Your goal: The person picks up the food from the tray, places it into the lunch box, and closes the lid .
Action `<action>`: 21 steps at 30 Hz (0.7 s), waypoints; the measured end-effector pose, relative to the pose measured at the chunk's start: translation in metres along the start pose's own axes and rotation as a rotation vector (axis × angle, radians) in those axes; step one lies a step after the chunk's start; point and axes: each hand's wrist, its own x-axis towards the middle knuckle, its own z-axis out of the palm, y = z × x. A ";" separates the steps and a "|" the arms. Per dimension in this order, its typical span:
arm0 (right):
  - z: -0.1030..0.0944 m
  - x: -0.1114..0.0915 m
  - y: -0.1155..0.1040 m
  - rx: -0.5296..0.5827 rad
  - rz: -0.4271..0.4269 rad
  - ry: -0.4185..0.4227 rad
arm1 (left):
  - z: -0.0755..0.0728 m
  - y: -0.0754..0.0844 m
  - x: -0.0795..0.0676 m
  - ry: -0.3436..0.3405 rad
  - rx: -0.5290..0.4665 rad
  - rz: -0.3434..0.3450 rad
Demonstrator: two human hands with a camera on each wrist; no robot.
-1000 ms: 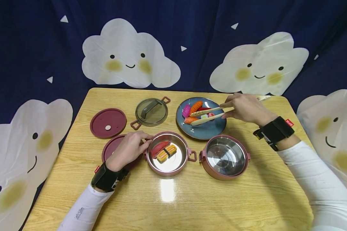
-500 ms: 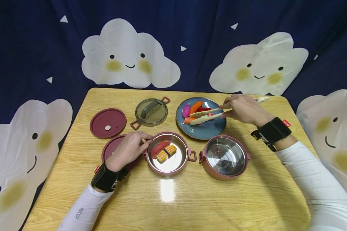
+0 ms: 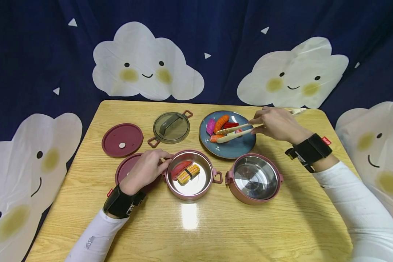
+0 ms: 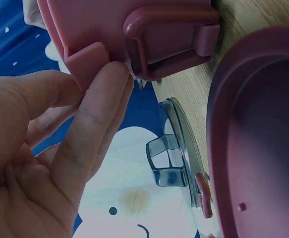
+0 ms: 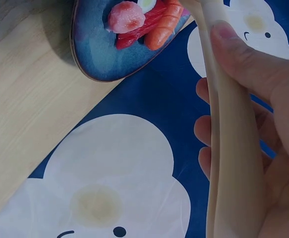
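Observation:
My left hand [image 3: 147, 168] pinches the edge of a pink pot [image 3: 189, 197] beside its side handle [image 4: 171, 14]. Inside that pot lie a red toy food piece [image 3: 181, 169] and a yellow one [image 3: 189, 174] with a black band. With my right hand [image 3: 276, 122] I hold wooden tongs [image 3: 233, 136] over a blue plate [image 3: 227, 151]. The tongs' tips are at an orange-and-white toy sushi piece [image 3: 214, 138]; whether they grip it I cannot tell. Also on the plate are a purple piece [image 3: 211, 126], an orange one [image 3: 221, 123] and a red one [image 3: 230, 124].
A second pink pot [image 3: 256, 177], with a bare steel inside, stands right of the first. A glass lid [image 3: 177, 131] lies behind. Two dark red round lids, one [image 3: 122, 139] behind the other [image 3: 124, 168], lie at the left; my left forearm passes over the nearer.
The tongs' tips have shifted slightly on the plate, and the orange-and-white sushi piece has moved a little to the right and nearer. My left hand and the pots stay still.

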 end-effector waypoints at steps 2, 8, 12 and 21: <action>-0.001 -0.002 -0.001 -0.003 -0.002 0.004 | 0.000 0.000 0.000 -0.002 -0.001 -0.001; -0.009 -0.005 -0.003 -0.009 -0.003 -0.001 | 0.000 0.000 0.000 -0.001 0.001 0.005; -0.015 -0.006 -0.007 -0.017 -0.003 0.003 | 0.000 0.000 0.000 0.001 -0.002 0.004; -0.032 -0.010 -0.017 -0.035 -0.021 0.042 | 0.000 0.000 0.001 -0.003 -0.001 0.001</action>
